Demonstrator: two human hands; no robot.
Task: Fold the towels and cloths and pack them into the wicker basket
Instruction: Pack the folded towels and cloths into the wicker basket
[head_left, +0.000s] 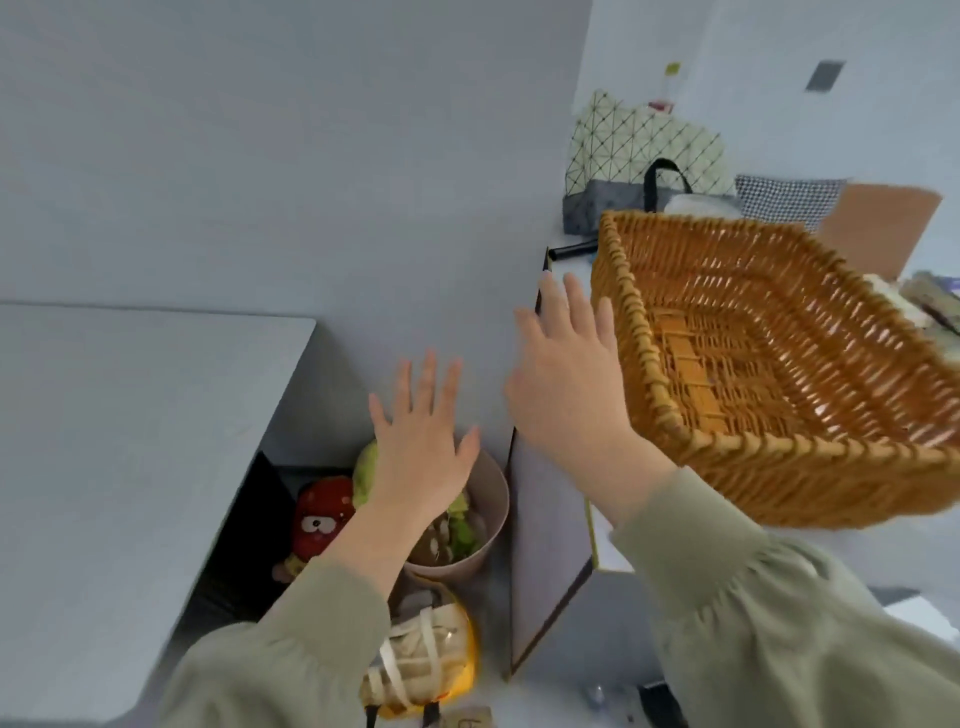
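Two grips were held slack, fingers spread: left hand (421, 447) and right hand (566, 384). The wicker basket (631, 332) (tilted, blurred) was cut off rightward, just beside the right hand; contents of the bin (496, 499) were half hidden.

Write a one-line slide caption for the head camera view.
Right hand and left hand, both open, hover left of an empty orange-brown rectangular wicker basket.

Wicker basket (810, 488) rt corner past frame edge; blurry pile (930, 304) behind, unidentifiable
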